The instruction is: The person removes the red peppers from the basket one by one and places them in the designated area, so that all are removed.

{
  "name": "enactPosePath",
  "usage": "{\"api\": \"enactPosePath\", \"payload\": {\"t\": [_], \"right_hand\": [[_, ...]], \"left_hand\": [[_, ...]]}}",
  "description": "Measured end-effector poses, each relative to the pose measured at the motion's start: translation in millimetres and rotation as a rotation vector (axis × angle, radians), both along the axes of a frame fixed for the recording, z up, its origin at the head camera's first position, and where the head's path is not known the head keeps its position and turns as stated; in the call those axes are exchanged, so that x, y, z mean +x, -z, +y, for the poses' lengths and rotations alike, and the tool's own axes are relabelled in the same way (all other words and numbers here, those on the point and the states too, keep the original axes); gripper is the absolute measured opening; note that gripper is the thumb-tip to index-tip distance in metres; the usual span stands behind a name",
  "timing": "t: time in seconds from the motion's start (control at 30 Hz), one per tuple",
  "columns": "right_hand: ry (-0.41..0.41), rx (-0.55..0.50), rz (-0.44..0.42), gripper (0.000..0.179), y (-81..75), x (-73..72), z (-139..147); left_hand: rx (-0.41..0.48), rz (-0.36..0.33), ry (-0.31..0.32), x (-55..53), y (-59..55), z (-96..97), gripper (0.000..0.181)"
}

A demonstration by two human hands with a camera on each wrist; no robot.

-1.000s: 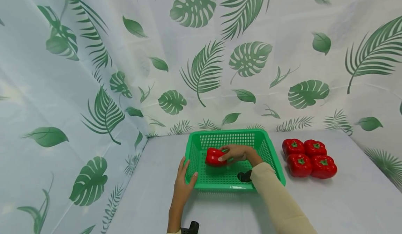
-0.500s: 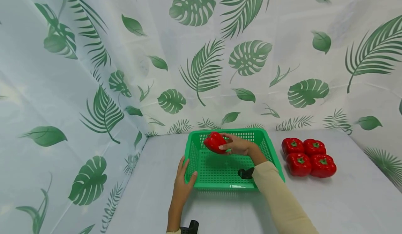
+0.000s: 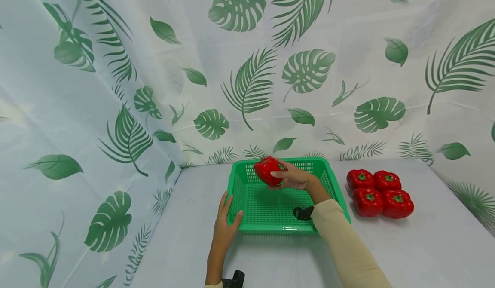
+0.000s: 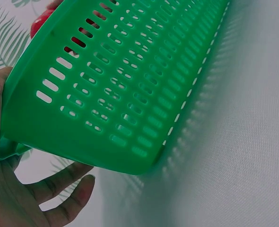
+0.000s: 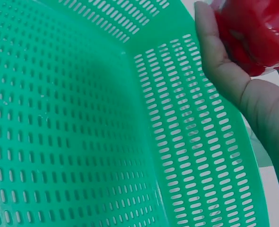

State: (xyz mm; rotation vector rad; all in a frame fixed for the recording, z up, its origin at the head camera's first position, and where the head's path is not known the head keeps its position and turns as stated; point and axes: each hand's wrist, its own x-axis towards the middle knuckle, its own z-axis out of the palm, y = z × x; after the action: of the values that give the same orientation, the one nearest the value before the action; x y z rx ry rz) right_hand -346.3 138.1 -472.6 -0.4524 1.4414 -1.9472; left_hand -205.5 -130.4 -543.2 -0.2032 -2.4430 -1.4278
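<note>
My right hand (image 3: 291,178) holds a red bell pepper (image 3: 267,171) above the back part of a green plastic basket (image 3: 290,230). Thumb and fingers grip the pepper's side, and its green stem points up. At the basket's front left corner, my left hand (image 3: 225,225) touches the rim, fingers extended along the left side and thumb by the front edge. In the left wrist view, two relaxed fingers (image 4: 68,208) of that hand stand off the slotted wall. The right wrist view shows the pepper (image 5: 260,33) near the rim, cut off by the frame's edge.
Several red bell peppers (image 3: 380,194) sit grouped on the white table (image 3: 386,253) to the basket's right. A leaf-patterned curtain (image 3: 263,107) hangs behind and along the left. A black wrist device (image 3: 303,213) shows on the right wrist.
My right hand has lifted the pepper from low inside the basket up to about its back rim, and tilted it so its stem faces upward. My left hand stays at the corner.
</note>
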Motion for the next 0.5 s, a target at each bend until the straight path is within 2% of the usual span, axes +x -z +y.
{"api": "enactPosePath", "payload": {"t": [0.33,0.5], "right_hand": [[0.002,-0.074,0.043,0.051,-6.4,3.7,6],[0.067,-0.006,0.121,0.049,-12.7,6.1,10]], "left_hand": [[0.020,-0.001,0.004,0.8,0.0,-0.7,0.061],[0.015,0.005,0.012,0.9,-0.8,-0.5,0.062]]}}
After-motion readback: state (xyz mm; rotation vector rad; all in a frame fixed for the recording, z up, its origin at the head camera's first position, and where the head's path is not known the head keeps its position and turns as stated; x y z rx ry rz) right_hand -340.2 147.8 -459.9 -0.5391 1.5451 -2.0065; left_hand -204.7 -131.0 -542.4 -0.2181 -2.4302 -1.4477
